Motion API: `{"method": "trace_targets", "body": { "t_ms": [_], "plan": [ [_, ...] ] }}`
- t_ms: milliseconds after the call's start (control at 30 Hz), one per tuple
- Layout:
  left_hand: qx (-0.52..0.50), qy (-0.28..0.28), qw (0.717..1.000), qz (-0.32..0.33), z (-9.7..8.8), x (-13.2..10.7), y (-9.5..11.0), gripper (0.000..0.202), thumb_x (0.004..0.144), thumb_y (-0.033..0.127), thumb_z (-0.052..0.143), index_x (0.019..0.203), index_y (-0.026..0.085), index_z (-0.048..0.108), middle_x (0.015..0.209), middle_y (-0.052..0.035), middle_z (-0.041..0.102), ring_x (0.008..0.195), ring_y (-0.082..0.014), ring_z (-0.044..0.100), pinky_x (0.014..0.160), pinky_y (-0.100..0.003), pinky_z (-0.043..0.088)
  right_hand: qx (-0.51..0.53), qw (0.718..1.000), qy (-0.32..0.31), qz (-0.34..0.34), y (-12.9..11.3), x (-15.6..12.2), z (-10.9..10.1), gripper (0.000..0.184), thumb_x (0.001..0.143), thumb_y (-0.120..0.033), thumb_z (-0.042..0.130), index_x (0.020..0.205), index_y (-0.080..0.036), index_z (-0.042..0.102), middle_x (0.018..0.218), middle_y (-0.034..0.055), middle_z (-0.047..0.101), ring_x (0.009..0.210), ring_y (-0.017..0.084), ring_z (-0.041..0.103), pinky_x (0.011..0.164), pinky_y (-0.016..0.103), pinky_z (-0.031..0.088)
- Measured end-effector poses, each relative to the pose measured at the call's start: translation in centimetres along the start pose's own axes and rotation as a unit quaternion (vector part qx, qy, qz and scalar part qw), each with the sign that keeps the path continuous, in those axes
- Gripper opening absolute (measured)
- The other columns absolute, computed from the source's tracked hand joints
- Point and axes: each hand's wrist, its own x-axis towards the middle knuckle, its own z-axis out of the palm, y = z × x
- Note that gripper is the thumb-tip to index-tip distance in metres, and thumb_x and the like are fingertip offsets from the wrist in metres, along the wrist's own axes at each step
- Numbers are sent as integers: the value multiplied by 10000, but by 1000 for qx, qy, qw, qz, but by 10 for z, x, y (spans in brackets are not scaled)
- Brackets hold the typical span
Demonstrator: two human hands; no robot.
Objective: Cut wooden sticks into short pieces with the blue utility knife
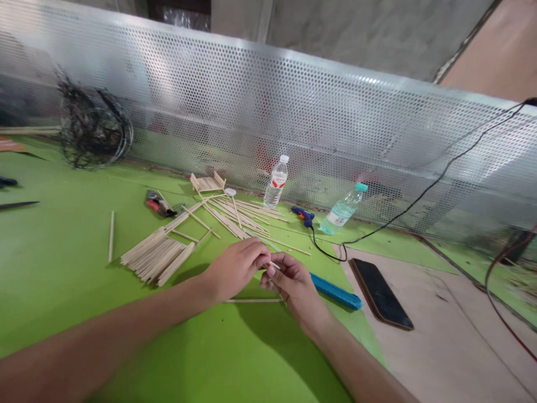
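My left hand [237, 267] and my right hand [297, 284] meet over the green table, fingers closed in pinches. Between their fingertips shows a short pale wooden stick [274, 266], gripped from both sides; most of it is hidden by the fingers. Below them another wooden stick [254, 301] lies flat on the table. Just right of my right hand is a blue utility knife [338, 292], partly covered by that hand. A stack of wooden sticks [155, 256] lies left of my left hand. Beyond the hands, long loose sticks [235, 215] are spread out.
A small wooden stick frame [208, 183], a clear bottle [276, 184], a green-capped bottle [344, 210] and a corded blue glue gun [302, 215] stand or lie farther back. Red-and-black pliers [159, 205] lie left, a phone [381, 294] right. A perforated metal panel [235, 106] borders the table.
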Motion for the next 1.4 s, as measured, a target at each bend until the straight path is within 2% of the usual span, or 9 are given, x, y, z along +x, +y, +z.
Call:
{"method": "trace_targets", "body": {
  "t_ms": [100,200,400,533,633,833,1000,1200,1400],
  "plan": [
    [-9,-8,1000,-28,2,0,1,198,1031,261,484,872,188,576,840,-7,628,752,-145,564,681,-270,428,-74,997,21,-17,3,1,0,302,806,-434,803,946,-190,694,759,14,694,694,136,644,697,277,534],
    [-17,-16,998,-56,4,-1,3,216,1036,272,463,862,195,565,828,0,631,730,-143,565,655,-273,414,-99,994,43,-22,4,3,1,306,812,-469,784,872,-185,684,682,7,667,619,123,608,611,250,499],
    [-73,-33,991,-106,5,-5,9,258,1048,347,436,876,196,555,815,7,634,698,-137,563,621,-271,396,-151,986,61,-47,2,4,4,400,794,-581,751,814,-188,676,666,11,637,569,132,565,537,265,478],
    [-139,-29,978,-152,6,-8,13,273,1047,413,422,938,202,557,816,8,644,723,-146,593,640,-279,422,-187,977,76,-66,2,3,3,400,780,-582,761,758,-196,659,631,-3,601,512,120,509,483,258,416],
    [-140,-33,975,-169,5,-8,14,323,1040,464,418,931,196,561,804,1,642,708,-152,592,619,-283,420,-208,971,89,-74,3,4,1,400,820,-588,715,748,-199,653,597,-11,575,489,113,468,465,255,365],
    [-104,-92,977,-164,7,-10,12,457,1045,538,337,852,190,559,754,-16,620,630,-149,561,551,-286,390,-232,964,96,-84,1,4,-2,394,885,-581,640,760,-209,624,599,-24,534,506,106,407,479,252,325],
    [-122,-98,976,-153,10,-11,10,513,1027,591,343,801,184,557,692,-10,596,560,-132,524,503,-268,365,-243,962,92,-85,2,2,-1,413,906,-575,613,718,-209,580,613,-22,509,548,114,393,497,251,314],
    [-127,-119,972,-160,9,-10,8,496,1018,580,391,806,177,588,691,-8,620,577,-135,544,516,-258,361,-239,963,84,-94,8,4,-4,383,912,-553,620,749,-207,601,652,-13,524,584,123,409,514,250,316],
    [-120,-103,978,-134,9,-8,7,441,1044,477,401,807,177,620,754,-21,688,643,-141,602,617,-265,416,-221,967,74,-104,6,4,-2,360,909,-553,635,795,-212,620,633,-22,530,535,115,426,497,254,339]
  ]
}}
